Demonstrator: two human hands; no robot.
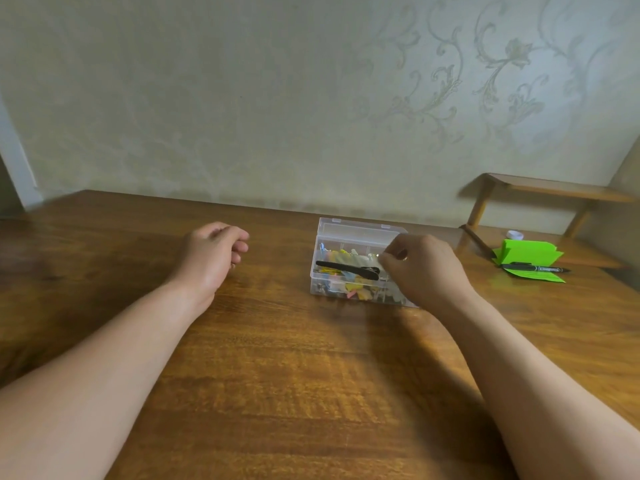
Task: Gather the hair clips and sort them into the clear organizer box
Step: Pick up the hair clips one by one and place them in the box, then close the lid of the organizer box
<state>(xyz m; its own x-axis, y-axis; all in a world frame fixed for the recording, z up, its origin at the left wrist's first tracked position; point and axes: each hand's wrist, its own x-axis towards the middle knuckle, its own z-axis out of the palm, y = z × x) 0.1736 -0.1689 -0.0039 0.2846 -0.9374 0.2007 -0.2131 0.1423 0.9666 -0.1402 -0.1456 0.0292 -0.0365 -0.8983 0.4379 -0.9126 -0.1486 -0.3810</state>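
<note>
Head view: A brown wooden table (294,375) fills the lower part of the picture. A clear box (320,291) sits on it, toward the back and a bit to the right. Its lid (356,230) is up at the back. Inside the box are lots of little hair clips (360,292) in yellow, pink, blue and white. They lie in more than one part of the box, but they are too small and blurry to count. One long black clip (346,267) lies across the top of the box, from left to right.

The right hand (427,270) is over the right side of the box. Its fingers (388,259) are curled and close together, right by the thick end of the black clip. I cannot tell if they hold the clip or only come near it.

The left hand (211,252) is well to the left of the box, low over the table. Its fingers are loosely curled in and hold nothing.

Far to the right lies some bright green paper (530,252), with a black pen (540,269) on it. Behind that stands a small wooden shelf (554,192) against the patterned wall (242,98).
</note>
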